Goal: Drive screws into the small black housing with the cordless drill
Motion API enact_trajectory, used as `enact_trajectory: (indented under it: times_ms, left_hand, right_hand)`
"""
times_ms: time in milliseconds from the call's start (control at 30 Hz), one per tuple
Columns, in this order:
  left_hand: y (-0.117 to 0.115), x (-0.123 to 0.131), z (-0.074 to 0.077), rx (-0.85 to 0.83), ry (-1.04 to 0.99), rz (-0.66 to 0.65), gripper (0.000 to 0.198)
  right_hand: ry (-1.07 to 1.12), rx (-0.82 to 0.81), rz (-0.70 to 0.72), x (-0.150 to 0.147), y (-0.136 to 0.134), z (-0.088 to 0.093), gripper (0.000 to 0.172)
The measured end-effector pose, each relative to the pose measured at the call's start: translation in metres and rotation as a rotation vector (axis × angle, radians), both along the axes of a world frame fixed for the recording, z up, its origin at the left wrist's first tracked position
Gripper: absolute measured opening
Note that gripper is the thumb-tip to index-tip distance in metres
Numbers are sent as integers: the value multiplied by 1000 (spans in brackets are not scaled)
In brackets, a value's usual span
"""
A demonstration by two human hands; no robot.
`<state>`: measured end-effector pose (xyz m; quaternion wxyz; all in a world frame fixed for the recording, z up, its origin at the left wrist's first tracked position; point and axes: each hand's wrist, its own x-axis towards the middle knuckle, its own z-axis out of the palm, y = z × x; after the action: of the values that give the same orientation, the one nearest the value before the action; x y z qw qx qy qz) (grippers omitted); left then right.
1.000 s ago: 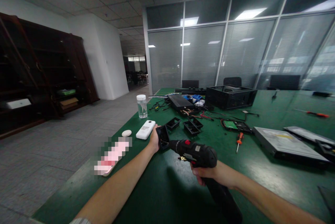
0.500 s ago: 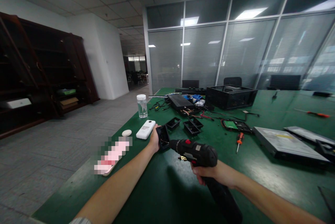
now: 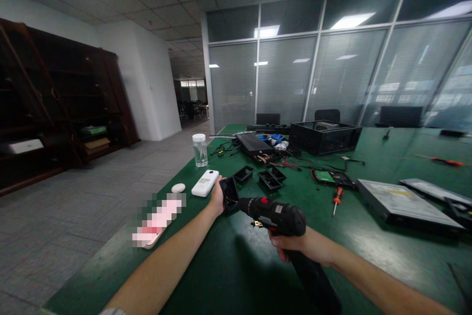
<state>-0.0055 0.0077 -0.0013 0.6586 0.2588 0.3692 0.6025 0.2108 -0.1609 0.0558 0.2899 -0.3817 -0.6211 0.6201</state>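
Note:
My left hand (image 3: 218, 198) is closed round the left side of a small black plastic box (image 3: 230, 193), tilted so that its hollow side faces me. My right hand (image 3: 289, 242) grips a black cordless drill (image 3: 278, 214) with red buttons. Its chuck points left into the box's lower right part; whether the bit touches a screw there is too small to tell. Beneath the drill lie small brass-coloured pieces (image 3: 257, 224) on the table. Similar black boxes, one (image 3: 244, 174) just behind the held one and a pair (image 3: 271, 180) to its right, rest on the green table (image 3: 206, 266).
A white power bank (image 3: 205, 183), a white oval case (image 3: 178, 188), a blurred pink phone (image 3: 162, 221) and a clear jar (image 3: 200, 152) line the left edge. Farther back sit a black computer case (image 3: 324, 137) and cables. An orange screwdriver (image 3: 337, 199) and flat drives (image 3: 405, 204) lie right.

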Motion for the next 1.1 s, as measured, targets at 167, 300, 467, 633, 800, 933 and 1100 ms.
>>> enact_trajectory:
  times_ms: [167,300,467,633,800,933,1100]
  left_hand:
    - [0,0,-1,26,-4,12,32]
    - [2,0,-3,25,-19,1,32]
    - [2,-1,-3,21,-4,-10,33]
    - [3,-1,-5,28,-8,-19,33]
    - [3,-1,-5,19,-12,-8,35]
    - [4,-1,-5,24,-14,6,35]
    - [4,-1,-6,16,-22,-1,34]
  right_hand:
    - [-30,-10,-6,0,0,0,35]
    - [-22,-19,-7,0,0,2,37]
    - [-8,3,-13,-1,-2,5,36]
    - [10,-18,7,1,1,0,32]
    - [-1,-13,6,2,1,-1,30]
    - [1,-18,2,2,1,-1,30]
    - [34,-34,14,3,4,-6,31]
